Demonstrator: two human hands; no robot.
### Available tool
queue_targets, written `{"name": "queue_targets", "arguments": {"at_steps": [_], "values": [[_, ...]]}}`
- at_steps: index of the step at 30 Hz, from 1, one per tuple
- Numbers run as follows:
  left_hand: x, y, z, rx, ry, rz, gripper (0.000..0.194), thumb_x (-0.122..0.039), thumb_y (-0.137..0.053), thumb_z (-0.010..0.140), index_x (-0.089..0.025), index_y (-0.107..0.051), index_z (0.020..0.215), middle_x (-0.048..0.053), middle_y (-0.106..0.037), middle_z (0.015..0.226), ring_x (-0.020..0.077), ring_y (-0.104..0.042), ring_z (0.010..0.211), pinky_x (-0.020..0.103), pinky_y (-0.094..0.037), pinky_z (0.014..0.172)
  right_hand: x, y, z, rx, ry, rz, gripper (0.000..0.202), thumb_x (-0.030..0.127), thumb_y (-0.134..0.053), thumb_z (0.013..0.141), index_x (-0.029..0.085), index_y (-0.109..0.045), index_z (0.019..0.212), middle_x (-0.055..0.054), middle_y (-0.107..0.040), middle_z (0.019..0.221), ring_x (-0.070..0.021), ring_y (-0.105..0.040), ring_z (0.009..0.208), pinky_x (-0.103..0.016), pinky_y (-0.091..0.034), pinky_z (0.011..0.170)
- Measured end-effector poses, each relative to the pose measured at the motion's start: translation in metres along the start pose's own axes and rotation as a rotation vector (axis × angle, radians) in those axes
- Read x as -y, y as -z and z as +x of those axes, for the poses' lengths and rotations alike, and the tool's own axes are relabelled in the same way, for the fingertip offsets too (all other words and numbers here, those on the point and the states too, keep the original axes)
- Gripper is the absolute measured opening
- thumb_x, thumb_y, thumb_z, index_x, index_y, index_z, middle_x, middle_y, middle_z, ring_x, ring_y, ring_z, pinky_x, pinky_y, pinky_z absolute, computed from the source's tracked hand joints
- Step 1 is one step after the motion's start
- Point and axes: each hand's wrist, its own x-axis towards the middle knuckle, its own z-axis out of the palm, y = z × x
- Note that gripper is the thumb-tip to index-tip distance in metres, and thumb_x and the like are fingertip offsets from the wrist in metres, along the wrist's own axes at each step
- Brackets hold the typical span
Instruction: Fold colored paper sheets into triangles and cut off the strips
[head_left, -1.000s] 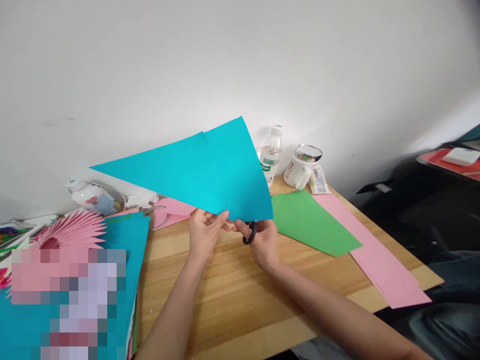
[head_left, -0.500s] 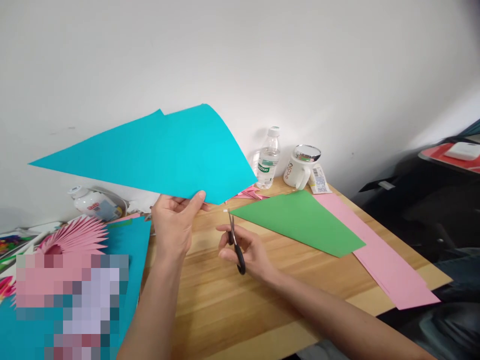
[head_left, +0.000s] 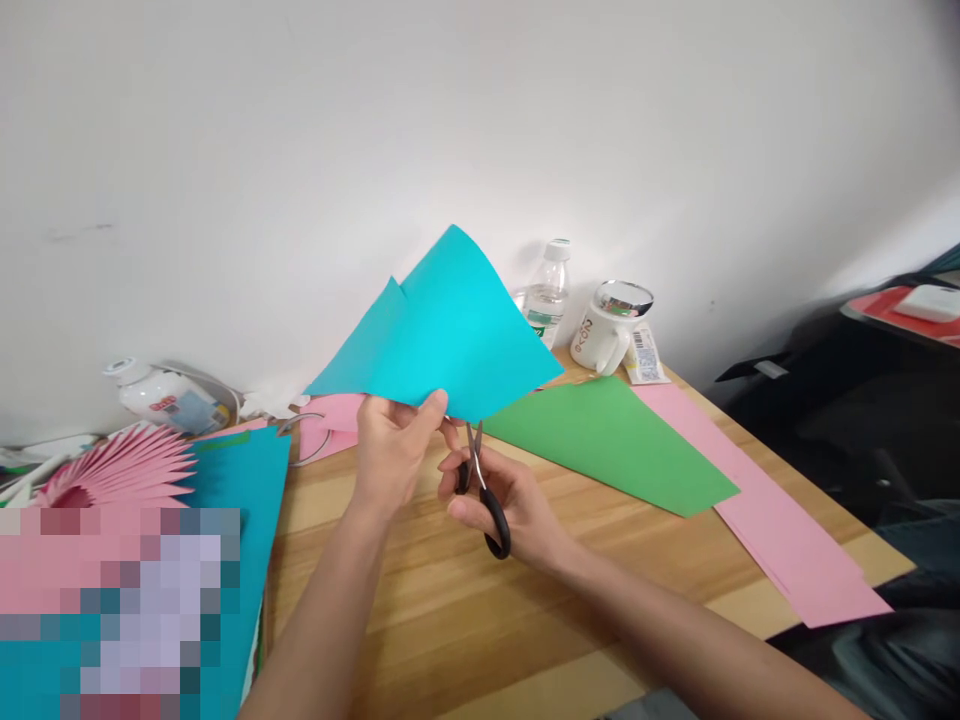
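Observation:
My left hand (head_left: 397, 445) pinches the lower edge of a folded sheet of blue paper (head_left: 450, 330), thumb on the near face and fingers behind. The sheet is held up off the table, its left point tilted away from me. In my right hand (head_left: 517, 500) is a pair of black-handled scissors (head_left: 493, 510), fingers through the loops. The blades point up, slightly parted, just below the paper's lower corner. Under and to the right of the sheet lies a folded piece of green paper (head_left: 615, 440) on the wooden table (head_left: 420, 630).
Pink paper strips (head_left: 780, 520) lie along the table's right side. At the back stand a water bottle (head_left: 547, 290) and a white mug (head_left: 600, 335), beside a small packet (head_left: 645, 355). On the left are a pleated pink paper piece (head_left: 127, 465), blue sheets (head_left: 255, 490) and a tipped white bottle (head_left: 169, 400).
The blue paper has turned, its left point swinging away and inward. Both hands have shifted slightly right in view, and the scissor blades have opened a little near its lower corner.

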Motion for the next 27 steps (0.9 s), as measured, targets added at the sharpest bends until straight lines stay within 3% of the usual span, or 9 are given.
{"name": "queue_targets", "arguments": {"at_steps": [2,7,11,14,17,27], "values": [[0.003,0.002,-0.002,0.025,0.037,-0.048,0.022,-0.023,-0.063,0.073,-0.016,-0.055,0.054,-0.002,-0.057,0.046,0.0103,-0.052,0.039,0.026,-0.046,0.048,-0.001,0.001,0.0,0.011,-0.013,0.007,0.038,0.044,-0.071,0.069,0.02,-0.053,0.093,0.0,-0.054,0.074,-0.012,-0.05,0.064,-0.028,-0.043,0.064],[0.009,0.011,-0.013,-0.073,-0.022,0.009,0.01,-0.023,-0.065,0.072,-0.016,-0.06,0.068,0.0,-0.064,0.06,0.0114,-0.056,0.044,0.025,-0.047,0.048,-0.005,0.001,0.0,0.053,-0.098,0.037,0.042,0.042,-0.075,0.064,0.019,-0.054,0.093,0.001,-0.055,0.076,-0.0118,-0.051,0.066,-0.028,-0.043,0.067],[0.014,0.018,-0.02,-0.079,-0.033,0.172,0.02,-0.027,-0.061,0.076,-0.016,-0.057,0.06,0.002,-0.062,0.056,0.0116,-0.055,0.043,0.026,-0.047,0.049,-0.004,-0.002,-0.002,0.084,-0.187,0.084,0.046,0.043,-0.079,0.057,0.02,-0.055,0.089,0.001,-0.056,0.076,-0.0124,-0.051,0.068,-0.028,-0.042,0.067],[0.017,0.022,-0.02,-0.076,-0.029,0.155,0.019,-0.028,-0.063,0.074,-0.017,-0.057,0.059,0.0,-0.06,0.051,0.0121,-0.053,0.043,0.026,-0.045,0.047,-0.005,-0.005,-0.003,0.078,-0.231,0.128,0.049,0.044,-0.08,0.054,0.02,-0.057,0.09,0.001,-0.056,0.076,-0.0127,-0.051,0.068,-0.028,-0.042,0.066],[0.02,0.026,-0.018,-0.086,-0.046,0.107,0.015,-0.027,-0.064,0.072,-0.019,-0.058,0.06,-0.002,-0.059,0.05,0.014,-0.057,0.049,0.027,-0.048,0.054,-0.006,-0.007,-0.003,0.065,-0.247,0.16,0.051,0.046,-0.08,0.053,0.02,-0.057,0.091,0.001,-0.056,0.075,-0.0124,-0.051,0.066,-0.027,-0.042,0.064],[0.026,0.029,-0.011,0.034,0.001,0.074,0.011,-0.027,-0.064,0.072,-0.017,-0.06,0.069,0.001,-0.063,0.052,0.017,-0.061,0.051,0.032,-0.052,0.061,-0.006,-0.004,0.001,0.039,-0.234,0.11,0.048,0.042,-0.08,0.055,0.019,-0.055,0.089,0.002,-0.055,0.074,-0.0113,-0.051,0.064,-0.027,-0.043,0.065]]}}
